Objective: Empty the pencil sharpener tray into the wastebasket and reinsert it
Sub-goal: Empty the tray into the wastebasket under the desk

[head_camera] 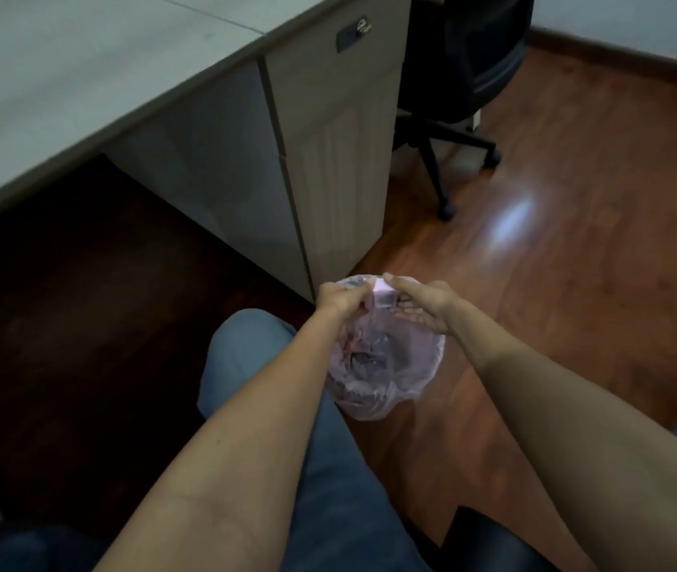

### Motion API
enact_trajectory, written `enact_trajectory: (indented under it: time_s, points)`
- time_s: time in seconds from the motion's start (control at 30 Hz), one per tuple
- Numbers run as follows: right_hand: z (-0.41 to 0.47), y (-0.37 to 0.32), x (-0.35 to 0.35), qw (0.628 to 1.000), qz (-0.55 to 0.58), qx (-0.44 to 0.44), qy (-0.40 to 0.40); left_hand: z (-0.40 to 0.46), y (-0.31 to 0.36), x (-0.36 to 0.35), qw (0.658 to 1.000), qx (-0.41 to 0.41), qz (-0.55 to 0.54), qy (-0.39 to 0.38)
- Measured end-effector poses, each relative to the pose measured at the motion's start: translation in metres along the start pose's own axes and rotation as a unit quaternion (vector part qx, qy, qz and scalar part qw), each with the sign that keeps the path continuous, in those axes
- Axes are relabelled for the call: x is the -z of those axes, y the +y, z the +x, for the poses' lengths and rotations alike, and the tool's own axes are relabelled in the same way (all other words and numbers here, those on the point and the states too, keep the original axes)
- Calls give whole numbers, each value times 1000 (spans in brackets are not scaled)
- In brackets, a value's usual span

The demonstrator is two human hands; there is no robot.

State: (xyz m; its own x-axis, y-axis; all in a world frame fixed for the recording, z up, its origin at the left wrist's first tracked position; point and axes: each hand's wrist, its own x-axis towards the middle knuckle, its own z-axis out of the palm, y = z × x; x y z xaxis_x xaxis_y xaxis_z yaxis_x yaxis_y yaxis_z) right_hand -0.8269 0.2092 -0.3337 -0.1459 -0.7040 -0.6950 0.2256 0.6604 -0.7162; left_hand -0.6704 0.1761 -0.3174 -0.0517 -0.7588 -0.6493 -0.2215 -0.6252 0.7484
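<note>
Pink pencil sharpener (383, 298) sits just below the middle of the frame, held between both hands directly above the wastebasket (386, 365). Whether its tray is in or out is too small and blurred to tell. The left hand (339, 301) is curled around the sharpener's left side, fingers closed on it. The right hand (421, 303) comes in from the right, its thumb lying over the sharpener's top and its fingers loosely spread beneath, touching it. The wastebasket stands on the wooden floor (555, 249), lined with a thin pinkish plastic bag holding crumpled dark waste. A knee in blue jeans (246, 348) is just left of the basket. A grey desk (81, 84) fills the upper left, and a black office chair (465, 76) stands behind it at upper right.
</note>
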Motion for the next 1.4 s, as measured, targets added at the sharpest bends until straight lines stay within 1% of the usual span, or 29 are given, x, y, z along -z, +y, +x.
enact_trajectory:
  time_s: [0.07,0.17,0.27,0.33,0.37,0.47,0.6,0.7,0.8,0.9,1.0,1.1,1.2,1.3,1.4]
  points:
    - [2,0,-2,1000,1,-7,4,0,5,-1,1000,2,5,-3]
    - [2,0,-4,998,-33,-54,-4,-4,13,1,999,42,5,-24]
    - [2,-4,-5,999,-11,-38,16,2,15,3,999,37,-9,-18]
    - [0,-5,-6,998,-23,-54,15,3,15,3,999,38,17,-20]
    - [-1,-5,-6,998,-33,-59,15,3,14,2,998,39,23,-33]
    - [0,-7,-5,999,-12,-42,27,4,14,1,999,32,-3,-36]
    - [-6,-10,-7,996,-51,-72,7,2,14,2,997,61,19,-46]
    - [-1,-11,-6,999,-10,-42,18,7,15,5,999,35,-16,-29]
    - [-6,-11,-10,997,-44,-68,-2,3,15,8,998,49,28,-43]
    - [-4,-12,-10,999,-14,-41,-1,7,12,10,999,31,-12,-35]
    - [-9,-12,-13,997,-45,-63,-12,3,12,12,997,47,28,-54]
    - [-8,-9,-13,999,-23,-47,-8,7,9,15,998,40,20,-40]
    - [-10,-7,-16,997,-46,-65,-15,0,10,18,996,48,57,-53]
    - [-11,-4,-17,998,-29,-57,-12,4,7,23,997,43,44,-52]
    - [-16,-2,-17,996,-53,-73,-26,-2,5,27,995,51,68,-59]
